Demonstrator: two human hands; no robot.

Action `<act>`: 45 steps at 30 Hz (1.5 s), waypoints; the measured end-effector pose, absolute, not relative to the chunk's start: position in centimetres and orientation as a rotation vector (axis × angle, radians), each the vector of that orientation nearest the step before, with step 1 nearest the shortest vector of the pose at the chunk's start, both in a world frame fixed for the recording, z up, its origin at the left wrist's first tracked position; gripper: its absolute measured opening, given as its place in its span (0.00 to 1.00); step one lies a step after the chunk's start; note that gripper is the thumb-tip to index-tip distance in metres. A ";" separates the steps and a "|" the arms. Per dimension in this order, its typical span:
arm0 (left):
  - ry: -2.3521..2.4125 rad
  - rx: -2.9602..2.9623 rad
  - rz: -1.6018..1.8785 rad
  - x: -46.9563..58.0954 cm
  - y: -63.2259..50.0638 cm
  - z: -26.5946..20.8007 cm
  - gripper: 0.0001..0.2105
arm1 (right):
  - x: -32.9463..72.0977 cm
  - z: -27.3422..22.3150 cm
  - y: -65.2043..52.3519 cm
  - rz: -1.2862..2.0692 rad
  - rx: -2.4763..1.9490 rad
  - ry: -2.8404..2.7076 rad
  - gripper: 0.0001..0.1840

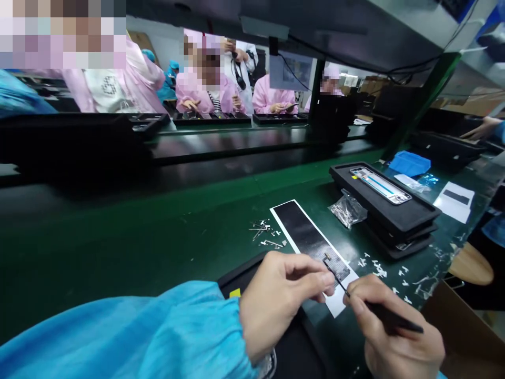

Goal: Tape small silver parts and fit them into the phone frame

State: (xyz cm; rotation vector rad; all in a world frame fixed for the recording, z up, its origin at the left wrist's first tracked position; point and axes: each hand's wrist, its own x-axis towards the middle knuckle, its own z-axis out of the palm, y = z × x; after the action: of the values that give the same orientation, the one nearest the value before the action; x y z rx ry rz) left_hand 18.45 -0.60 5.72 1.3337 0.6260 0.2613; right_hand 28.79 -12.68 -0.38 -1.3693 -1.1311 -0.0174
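My right hand (394, 321) is closed around black tweezers (389, 315), whose thin tip points left toward my left hand. My left hand (284, 297) is in a pinch, with a small dark part with a gold-coloured end (327, 258) at its fingertips. The tweezers' tip reaches that part; whether it grips it I cannot tell. Below both hands lies a white sheet (334, 306) bearing a long black adhesive-looking strip (302, 223) and rows of small dark pieces (342, 271). Beneath my left wrist is a black tray (246, 271) with a yellow tab, partly hidden.
Small metal pieces (262, 229) lie left of the sheet, and white scraps (379, 268) to its right. A clear bag of parts (347, 209) leans by stacked black trays (394, 218) carrying a phone frame (381, 185). Farther back are a blue bin (410, 163) and co-workers in pink.
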 end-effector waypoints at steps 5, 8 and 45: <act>0.623 1.203 0.382 18.5 -1.0 5.3 0.08 | 28.0 0.3 -13.0 -0.116 -1.453 -1.344 0.08; 0.609 1.346 0.357 18.1 -0.9 5.6 0.07 | 28.3 0.6 -13.0 -0.014 -1.464 -1.317 0.09; -0.118 2.269 0.257 15.6 -1.8 5.3 0.11 | 30.8 1.1 -14.2 1.175 -1.175 -1.241 0.12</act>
State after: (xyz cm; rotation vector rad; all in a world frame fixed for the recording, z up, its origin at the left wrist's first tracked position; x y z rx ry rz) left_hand 15.56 -1.76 5.33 2.2693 -0.1180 0.2574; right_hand 30.77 -14.18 1.07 -1.1746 -1.2406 1.1752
